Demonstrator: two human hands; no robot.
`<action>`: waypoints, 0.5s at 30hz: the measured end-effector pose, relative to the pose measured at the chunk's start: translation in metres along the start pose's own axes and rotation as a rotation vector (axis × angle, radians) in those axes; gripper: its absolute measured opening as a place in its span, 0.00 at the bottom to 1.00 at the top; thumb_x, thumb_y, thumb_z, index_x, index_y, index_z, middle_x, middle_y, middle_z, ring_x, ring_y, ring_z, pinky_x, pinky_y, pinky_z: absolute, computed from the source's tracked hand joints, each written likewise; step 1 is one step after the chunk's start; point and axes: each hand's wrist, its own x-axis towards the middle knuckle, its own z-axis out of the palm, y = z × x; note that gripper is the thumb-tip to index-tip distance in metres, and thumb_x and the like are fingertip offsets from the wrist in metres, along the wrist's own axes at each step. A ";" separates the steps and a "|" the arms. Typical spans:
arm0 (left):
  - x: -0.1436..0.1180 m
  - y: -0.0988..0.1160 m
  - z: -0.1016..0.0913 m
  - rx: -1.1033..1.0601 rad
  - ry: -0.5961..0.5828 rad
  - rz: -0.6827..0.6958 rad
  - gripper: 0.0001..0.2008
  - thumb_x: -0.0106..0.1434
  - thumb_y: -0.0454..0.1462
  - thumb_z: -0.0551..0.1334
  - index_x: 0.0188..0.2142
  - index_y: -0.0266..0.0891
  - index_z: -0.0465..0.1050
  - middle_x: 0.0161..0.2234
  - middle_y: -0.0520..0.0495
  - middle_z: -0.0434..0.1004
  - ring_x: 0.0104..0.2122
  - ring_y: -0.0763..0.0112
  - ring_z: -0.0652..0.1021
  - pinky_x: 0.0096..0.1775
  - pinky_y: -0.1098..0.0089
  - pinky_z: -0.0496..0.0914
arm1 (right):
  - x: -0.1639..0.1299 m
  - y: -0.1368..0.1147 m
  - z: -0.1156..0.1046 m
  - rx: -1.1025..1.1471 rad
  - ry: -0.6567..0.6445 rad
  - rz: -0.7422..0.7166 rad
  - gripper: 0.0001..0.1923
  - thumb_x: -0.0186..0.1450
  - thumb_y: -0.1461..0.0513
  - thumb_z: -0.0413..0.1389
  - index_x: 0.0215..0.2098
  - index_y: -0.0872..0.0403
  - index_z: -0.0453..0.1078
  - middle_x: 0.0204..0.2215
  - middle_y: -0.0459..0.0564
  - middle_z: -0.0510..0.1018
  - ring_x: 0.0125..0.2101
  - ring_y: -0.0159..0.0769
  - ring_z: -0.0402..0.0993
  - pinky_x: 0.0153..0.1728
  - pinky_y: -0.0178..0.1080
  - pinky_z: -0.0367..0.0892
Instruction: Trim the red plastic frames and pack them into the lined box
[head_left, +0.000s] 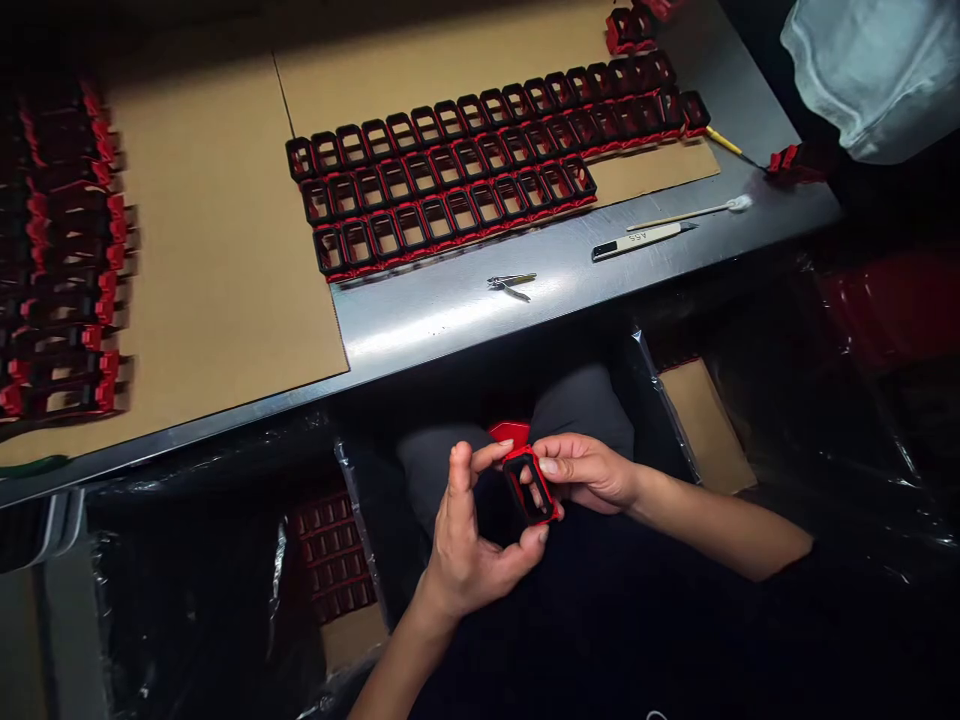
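Both my hands hold one small black-and-red rectangular frame part (529, 486) over my lap, below the table edge. My left hand (469, 540) pinches it between thumb and fingers from the left and below. My right hand (586, 470) grips its right side, thumb on top. Another red piece (510, 433) shows just behind the part. On the table, three rows of the same frame parts (480, 165) lie on a cardboard sheet (645, 175).
More frame parts (64, 260) are stacked on cardboard at the left. On the steel table (450, 310) lie a nail clipper (511, 284), a utility knife (641, 239) and a cotton swab (694, 212). A box of parts (330, 555) sits below left. Another person's sleeve (877, 70) is at the top right.
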 end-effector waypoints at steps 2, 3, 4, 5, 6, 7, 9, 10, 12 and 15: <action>0.003 -0.001 -0.001 0.051 -0.001 0.062 0.52 0.59 0.38 0.67 0.71 0.32 0.34 0.51 0.31 0.74 0.50 0.56 0.78 0.52 0.53 0.74 | 0.001 0.000 -0.002 0.016 -0.024 0.013 0.22 0.57 0.50 0.69 0.38 0.59 0.73 0.26 0.47 0.79 0.22 0.27 0.76 0.21 0.27 0.71; 0.004 -0.002 -0.002 0.070 -0.008 0.101 0.53 0.58 0.37 0.68 0.71 0.32 0.33 0.51 0.31 0.75 0.50 0.57 0.78 0.51 0.53 0.74 | 0.001 0.001 -0.004 0.010 -0.034 0.007 0.22 0.57 0.51 0.69 0.38 0.59 0.72 0.26 0.47 0.79 0.23 0.28 0.76 0.22 0.28 0.71; 0.005 -0.003 -0.003 0.082 -0.020 0.142 0.53 0.57 0.35 0.68 0.71 0.33 0.33 0.51 0.32 0.75 0.49 0.57 0.78 0.50 0.53 0.75 | 0.001 0.001 -0.004 -0.006 -0.039 -0.009 0.22 0.57 0.51 0.69 0.38 0.58 0.72 0.26 0.46 0.79 0.23 0.28 0.76 0.22 0.28 0.71; 0.006 -0.004 -0.003 0.089 -0.030 0.180 0.54 0.57 0.34 0.69 0.71 0.33 0.32 0.51 0.32 0.76 0.49 0.57 0.77 0.49 0.53 0.75 | 0.000 0.001 -0.005 -0.035 -0.043 -0.039 0.21 0.57 0.51 0.69 0.37 0.58 0.72 0.26 0.46 0.79 0.22 0.28 0.76 0.22 0.29 0.71; 0.006 -0.006 -0.003 0.092 -0.038 0.208 0.54 0.57 0.33 0.69 0.71 0.34 0.32 0.51 0.32 0.76 0.50 0.57 0.77 0.49 0.53 0.75 | 0.000 0.000 -0.005 -0.082 -0.039 -0.084 0.20 0.57 0.52 0.69 0.36 0.58 0.72 0.25 0.45 0.78 0.22 0.27 0.75 0.22 0.29 0.71; 0.006 -0.008 -0.003 0.093 -0.042 0.218 0.54 0.57 0.33 0.69 0.71 0.36 0.32 0.52 0.32 0.75 0.51 0.57 0.76 0.49 0.52 0.75 | -0.001 -0.001 -0.004 -0.152 -0.025 -0.146 0.18 0.57 0.52 0.69 0.34 0.58 0.72 0.25 0.44 0.78 0.22 0.27 0.75 0.24 0.29 0.71; 0.003 -0.011 -0.002 0.066 -0.056 0.177 0.53 0.58 0.33 0.68 0.71 0.38 0.34 0.56 0.32 0.73 0.54 0.56 0.75 0.52 0.50 0.74 | -0.004 -0.005 0.000 -0.362 0.020 -0.304 0.13 0.60 0.56 0.68 0.33 0.57 0.74 0.27 0.45 0.78 0.26 0.27 0.75 0.29 0.31 0.71; 0.001 -0.012 -0.002 0.024 -0.069 0.121 0.51 0.59 0.35 0.68 0.71 0.40 0.35 0.58 0.31 0.71 0.55 0.55 0.75 0.53 0.49 0.73 | -0.006 -0.007 0.003 -0.488 0.043 -0.384 0.10 0.61 0.58 0.67 0.33 0.57 0.76 0.28 0.45 0.79 0.28 0.28 0.75 0.33 0.32 0.71; -0.002 -0.013 -0.002 -0.136 -0.119 -0.064 0.46 0.61 0.39 0.67 0.71 0.43 0.41 0.62 0.31 0.67 0.57 0.53 0.74 0.54 0.49 0.72 | -0.011 -0.014 0.010 -0.740 0.073 -0.526 0.06 0.63 0.61 0.65 0.36 0.56 0.78 0.32 0.48 0.80 0.32 0.30 0.76 0.37 0.34 0.71; -0.005 -0.012 -0.003 -0.539 -0.236 -0.403 0.36 0.63 0.50 0.64 0.67 0.43 0.56 0.61 0.32 0.69 0.55 0.51 0.76 0.53 0.52 0.74 | -0.016 -0.026 0.018 -1.109 0.027 -0.717 0.05 0.66 0.62 0.62 0.39 0.55 0.79 0.32 0.50 0.82 0.34 0.34 0.76 0.38 0.38 0.71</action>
